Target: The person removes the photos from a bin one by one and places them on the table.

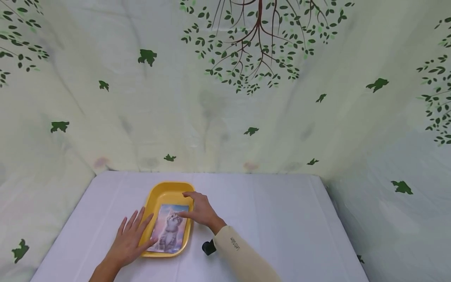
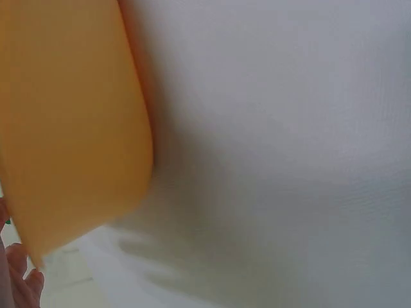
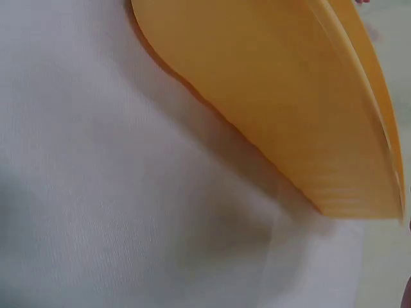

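Note:
A yellow tray [image 1: 172, 187] with rounded corners lies on the white table. Inside it is a flat rectangular picture [image 1: 170, 231] of a grey kitten against a pink and blue sky. My left hand [image 1: 130, 239] is at the tray's left rim, fingers spread and straight, with the thumb reaching over the picture's lower left corner. Over the right rim is my right hand [image 1: 202, 209], thumb and fingers held wide apart, the thumb tip overlapping the picture's upper right edge. Both wrist views show the tray's outer wall [image 2: 77, 128] close by; fingertips [image 2: 35, 282] appear at the left wrist view's edge.
A small black object [image 1: 209, 247] shows beside my right sleeve [image 1: 243, 254]. The white tabletop [image 1: 275, 219] extends right of the tray. Pale curtains [image 1: 225, 129] printed with leaves and branches surround the table at the back and sides.

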Demonstrator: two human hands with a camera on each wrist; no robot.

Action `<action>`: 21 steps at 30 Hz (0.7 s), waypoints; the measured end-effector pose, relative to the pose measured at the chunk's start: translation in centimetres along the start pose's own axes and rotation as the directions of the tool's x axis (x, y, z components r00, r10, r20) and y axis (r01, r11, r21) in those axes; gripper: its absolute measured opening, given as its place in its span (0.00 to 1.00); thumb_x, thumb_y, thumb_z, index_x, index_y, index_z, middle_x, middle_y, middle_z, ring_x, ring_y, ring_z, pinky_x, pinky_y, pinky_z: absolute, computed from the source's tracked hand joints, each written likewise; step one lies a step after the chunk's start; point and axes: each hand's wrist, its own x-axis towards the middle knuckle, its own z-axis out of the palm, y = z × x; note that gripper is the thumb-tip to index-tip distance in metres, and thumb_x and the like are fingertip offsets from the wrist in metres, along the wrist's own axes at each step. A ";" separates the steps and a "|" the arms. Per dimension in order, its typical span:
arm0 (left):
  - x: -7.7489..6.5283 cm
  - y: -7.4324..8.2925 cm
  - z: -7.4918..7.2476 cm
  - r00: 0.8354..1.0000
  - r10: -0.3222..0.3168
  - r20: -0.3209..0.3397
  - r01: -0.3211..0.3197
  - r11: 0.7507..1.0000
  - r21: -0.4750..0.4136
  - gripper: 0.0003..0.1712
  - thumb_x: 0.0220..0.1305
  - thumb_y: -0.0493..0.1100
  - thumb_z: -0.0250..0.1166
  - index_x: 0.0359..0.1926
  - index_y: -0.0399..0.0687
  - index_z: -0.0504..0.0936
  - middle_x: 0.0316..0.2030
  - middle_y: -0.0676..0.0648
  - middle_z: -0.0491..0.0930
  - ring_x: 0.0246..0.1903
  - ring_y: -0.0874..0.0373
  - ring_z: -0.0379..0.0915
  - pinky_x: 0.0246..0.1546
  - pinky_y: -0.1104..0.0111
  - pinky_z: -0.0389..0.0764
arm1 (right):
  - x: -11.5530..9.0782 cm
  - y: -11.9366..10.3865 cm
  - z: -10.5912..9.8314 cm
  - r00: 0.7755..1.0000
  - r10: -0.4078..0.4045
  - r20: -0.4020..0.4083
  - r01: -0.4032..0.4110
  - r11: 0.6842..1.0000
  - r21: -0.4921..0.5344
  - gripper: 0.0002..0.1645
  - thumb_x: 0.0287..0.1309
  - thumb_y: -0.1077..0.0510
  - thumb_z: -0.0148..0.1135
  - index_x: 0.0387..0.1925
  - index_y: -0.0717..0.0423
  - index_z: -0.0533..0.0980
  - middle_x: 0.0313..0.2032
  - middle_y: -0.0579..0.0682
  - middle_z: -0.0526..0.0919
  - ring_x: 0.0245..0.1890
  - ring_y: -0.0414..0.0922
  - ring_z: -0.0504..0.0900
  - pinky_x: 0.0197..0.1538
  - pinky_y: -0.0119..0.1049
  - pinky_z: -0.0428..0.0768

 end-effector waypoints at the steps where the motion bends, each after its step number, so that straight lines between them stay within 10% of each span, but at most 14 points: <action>1: 0.0 -0.1 0.2 1.000 0.000 -0.002 0.000 1.000 -0.003 0.44 0.60 0.64 0.61 0.68 0.42 0.63 0.72 0.34 0.49 0.68 0.33 0.45 0.67 0.39 0.36 | 0.2 -0.1 0.3 1.000 0.003 0.006 -0.003 1.000 -0.002 0.41 0.50 0.40 0.71 0.64 0.44 0.70 0.62 0.37 0.72 0.65 0.43 0.65 0.67 0.45 0.65; 12: -0.3 -1.3 1.9 0.982 0.126 -0.142 -0.122 0.992 0.040 0.41 0.56 0.56 0.66 0.66 0.43 0.65 0.74 0.39 0.43 0.66 0.34 0.51 0.64 0.39 0.48 | 1.5 -2.2 3.1 0.998 0.058 0.015 -0.058 0.998 0.028 0.35 0.50 0.50 0.74 0.61 0.44 0.73 0.53 0.35 0.78 0.56 0.38 0.74 0.60 0.33 0.73; 21: 0.0 -1.1 1.8 0.999 0.042 -0.009 -0.041 0.996 0.080 0.43 0.55 0.53 0.66 0.67 0.37 0.62 0.75 0.40 0.39 0.67 0.35 0.46 0.62 0.37 0.49 | 2.6 -3.3 3.8 1.000 0.021 0.001 -0.021 1.000 0.012 0.31 0.50 0.53 0.74 0.56 0.54 0.76 0.48 0.41 0.82 0.51 0.37 0.77 0.55 0.30 0.75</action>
